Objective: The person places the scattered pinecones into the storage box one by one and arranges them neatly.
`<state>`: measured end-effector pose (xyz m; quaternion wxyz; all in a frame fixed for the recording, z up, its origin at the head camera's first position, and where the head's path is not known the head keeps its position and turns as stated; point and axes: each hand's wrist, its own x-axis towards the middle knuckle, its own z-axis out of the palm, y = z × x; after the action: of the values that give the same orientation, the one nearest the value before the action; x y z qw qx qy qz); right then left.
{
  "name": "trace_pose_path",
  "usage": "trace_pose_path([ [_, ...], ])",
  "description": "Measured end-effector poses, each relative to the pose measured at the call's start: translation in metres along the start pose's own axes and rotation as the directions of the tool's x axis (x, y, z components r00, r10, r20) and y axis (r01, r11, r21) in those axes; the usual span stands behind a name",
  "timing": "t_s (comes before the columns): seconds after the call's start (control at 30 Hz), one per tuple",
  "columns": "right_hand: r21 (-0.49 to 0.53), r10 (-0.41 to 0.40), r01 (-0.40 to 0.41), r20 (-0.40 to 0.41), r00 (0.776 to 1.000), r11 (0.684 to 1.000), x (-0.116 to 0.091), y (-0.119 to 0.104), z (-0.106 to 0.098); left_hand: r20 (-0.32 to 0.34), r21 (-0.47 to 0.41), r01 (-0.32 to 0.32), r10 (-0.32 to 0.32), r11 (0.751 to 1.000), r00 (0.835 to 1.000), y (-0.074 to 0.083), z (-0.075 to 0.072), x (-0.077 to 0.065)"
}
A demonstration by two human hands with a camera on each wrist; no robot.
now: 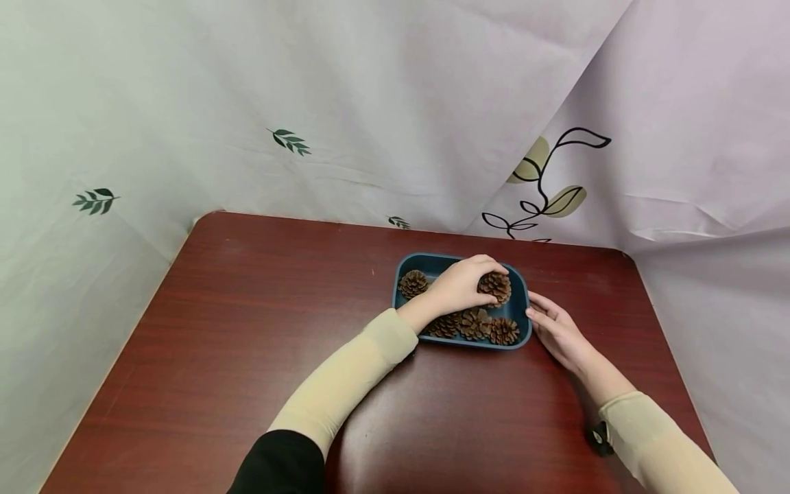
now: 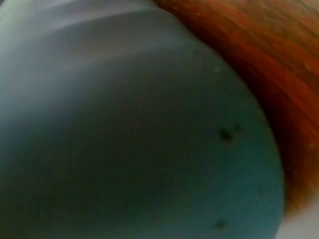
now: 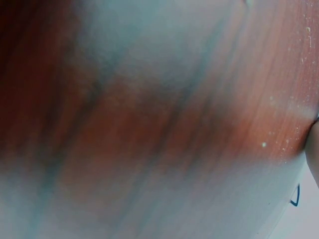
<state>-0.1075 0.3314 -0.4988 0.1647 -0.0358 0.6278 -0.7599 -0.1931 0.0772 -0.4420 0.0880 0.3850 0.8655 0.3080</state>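
In the head view, my left hand [image 1: 459,285] reaches over a dark blue rectangular tray [image 1: 520,335] and grips a brown pine cone [image 1: 496,288] between thumb and fingers, near the tray's right end. Several other pine cones lie in the tray: one [image 1: 413,284] at the left end and a row along the front wall, including one pine cone [image 1: 503,331] at the front right. My left forearm hides part of the tray's front left. Against the tray's right end rests my right hand [image 1: 558,336], its thumb and loosely extended fingers touching the rim and outer wall.
The tray stands toward the back of a reddish-brown wooden table [image 1: 247,329]. White cloth [image 1: 370,103] with leaf prints hangs behind and beside it. A small black device [image 1: 599,439] sits at my right wrist. The left wrist view is mostly filled by a blurred pale surface.
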Motion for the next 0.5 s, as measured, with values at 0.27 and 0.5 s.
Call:
trace_pose_path([
  [0.27, 0.018, -0.006, 0.006, 0.002, 1.000, 1.000, 0.0007, 0.0003, -0.0009, -0.059, -0.033, 0.016, -0.018, 0.999, 0.998, 0.0020, 0.0044, 0.0010],
  [0.5, 0.014, -0.008, 0.008, 0.008, 1.000, 1.000, 0.0006, 0.0002, 0.0002, -0.012, -0.028, 0.000, 0.000, 1.000, 1.000, -0.0007, 0.0086, 0.0020],
])
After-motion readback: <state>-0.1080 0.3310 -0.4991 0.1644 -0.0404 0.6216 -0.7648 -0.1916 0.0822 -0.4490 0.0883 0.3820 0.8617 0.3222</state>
